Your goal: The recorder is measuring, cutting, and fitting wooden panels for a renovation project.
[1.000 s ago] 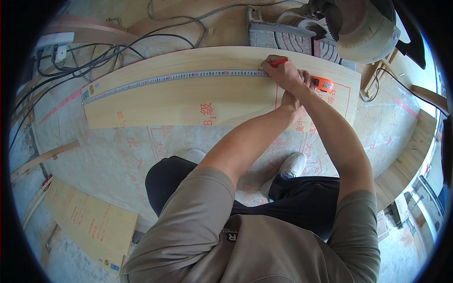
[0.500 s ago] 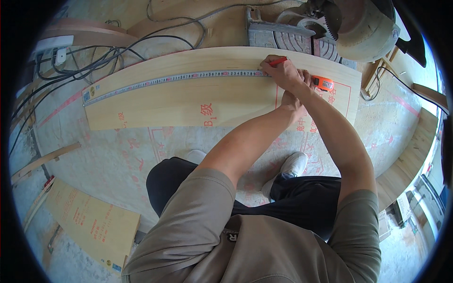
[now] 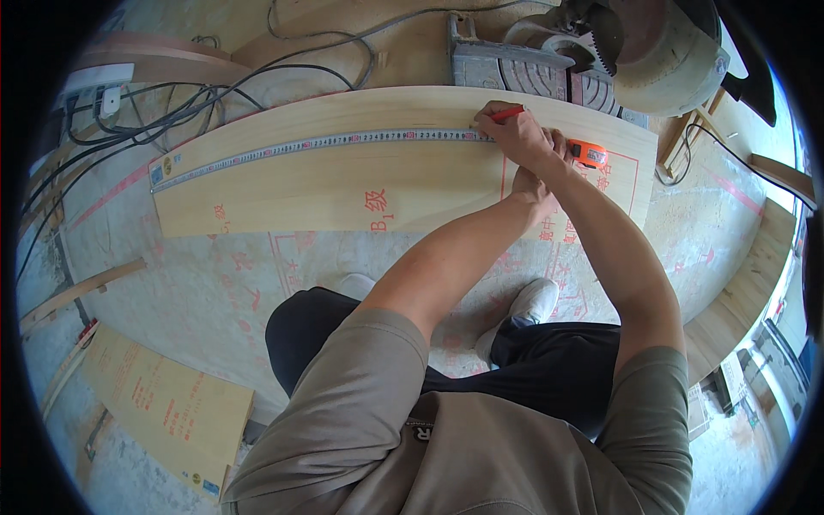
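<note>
A long pale wooden board with red print lies across in front of me. Along it runs the extended blade of a tape measure, from the board's left end to its orange case near the right end. My right hand pinches a red pencil, its fingertips down at the blade's upper edge. Crossing beneath the right wrist, my left hand reaches to the case and grips it; the wrist hides part of that hand. The pencil's tip is hidden by the fingers.
A miter saw with a toothed blade stands just beyond the board at right. Black cables and a white power strip lie at far left. Another printed board rests on the floor at lower left, and wooden planks at right.
</note>
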The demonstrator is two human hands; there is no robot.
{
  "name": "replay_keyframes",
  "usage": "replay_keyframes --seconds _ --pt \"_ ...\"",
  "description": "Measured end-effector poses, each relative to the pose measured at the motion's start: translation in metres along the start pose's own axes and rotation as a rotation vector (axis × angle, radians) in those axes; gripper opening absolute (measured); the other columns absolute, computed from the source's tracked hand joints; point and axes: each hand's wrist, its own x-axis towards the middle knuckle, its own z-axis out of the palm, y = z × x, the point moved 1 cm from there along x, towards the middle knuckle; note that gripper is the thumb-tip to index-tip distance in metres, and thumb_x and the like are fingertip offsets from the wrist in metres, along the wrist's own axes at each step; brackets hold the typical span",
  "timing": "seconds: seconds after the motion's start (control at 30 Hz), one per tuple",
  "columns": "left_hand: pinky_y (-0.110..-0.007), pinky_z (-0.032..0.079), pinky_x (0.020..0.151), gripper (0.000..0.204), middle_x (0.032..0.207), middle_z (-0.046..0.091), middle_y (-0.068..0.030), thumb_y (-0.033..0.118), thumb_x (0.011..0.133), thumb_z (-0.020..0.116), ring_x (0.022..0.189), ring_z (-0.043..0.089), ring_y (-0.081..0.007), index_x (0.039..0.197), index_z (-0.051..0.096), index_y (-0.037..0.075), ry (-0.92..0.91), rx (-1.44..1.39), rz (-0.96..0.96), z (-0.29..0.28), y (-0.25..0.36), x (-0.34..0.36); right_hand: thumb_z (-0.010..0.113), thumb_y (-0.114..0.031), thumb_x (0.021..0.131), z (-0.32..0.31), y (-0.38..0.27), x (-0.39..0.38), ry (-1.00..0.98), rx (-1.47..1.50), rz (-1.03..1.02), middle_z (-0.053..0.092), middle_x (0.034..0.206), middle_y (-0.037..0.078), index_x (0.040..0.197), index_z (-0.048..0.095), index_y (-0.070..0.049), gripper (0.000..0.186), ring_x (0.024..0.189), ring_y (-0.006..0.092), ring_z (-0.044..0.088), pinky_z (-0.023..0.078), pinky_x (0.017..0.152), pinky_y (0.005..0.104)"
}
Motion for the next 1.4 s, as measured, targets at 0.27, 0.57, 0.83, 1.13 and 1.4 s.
replay_keyframes --seconds 0.27,0.57,0.83,1.13,1.4 --pt "-0.059 0.027 0.11 0.065 0.15 0.035 -0.0189 0.037 0.09 0.047 0.135 0.036 -0.0383 0.145 0.038 0.003 -0.053 0.2 -0.033 0.014 0.011 0.005 0.061 -0.023 0.093 -0.009 -0.011 -0.003 -0.033 -0.025 -0.086 0.071 0.083 0.006 0.107 0.067 -0.007 0.022 0.082 0.0125 0.066 0.051 0.077 0.0277" --pt "-0.072 0.031 0.098 0.065 0.145 0.04 -0.0158 0.037 0.087 0.06 0.136 0.032 -0.0352 0.14 0.044 0.004 0.042 -0.125 0.014 -0.027 -0.017 -0.005 0.064 0.001 0.077 -0.146 0.008 -0.071 -0.166 -0.741 -0.208 0.068 0.096 0.023 0.122 0.06 -0.006 0.046 0.095 0.0389 0.066 0.052 0.086 0.0453" --pt "-0.061 0.033 0.105 0.055 0.144 0.043 -0.0122 0.025 0.09 0.056 0.136 0.038 -0.0272 0.141 0.042 0.008 0.021 -0.274 0.132 -0.014 -0.083 -0.014 0.068 0.001 0.077 -0.106 0.021 -0.08 -0.071 -0.643 -0.264 0.063 0.104 0.024 0.118 0.056 -0.003 0.044 0.098 0.0437 0.06 0.049 0.086 0.0486" --pt "-0.05 0.052 0.075 0.035 0.092 0.069 -0.0177 0.015 0.083 0.064 0.087 0.067 -0.0391 0.117 0.055 0.012 -0.445 -0.429 0.102 -0.091 -0.245 -0.151 0.067 0.001 0.078 -0.16 0.031 -0.171 -0.115 -0.472 -0.139 0.064 0.095 0.022 0.11 0.057 -0.002 0.033 0.093 0.0414 0.062 0.05 0.08 0.0462" --pt "-0.047 0.054 0.073 0.051 0.086 0.069 -0.0185 0.018 0.079 0.07 0.08 0.067 -0.0397 0.128 0.054 0.016 -0.526 -0.699 0.317 -0.064 -0.151 -0.12 0.071 -0.006 0.077 -0.139 0.036 -0.266 -0.197 -0.33 0.099 0.066 0.087 0.021 0.099 0.061 -0.002 0.024 0.086 0.04 0.064 0.051 0.074 0.0453"
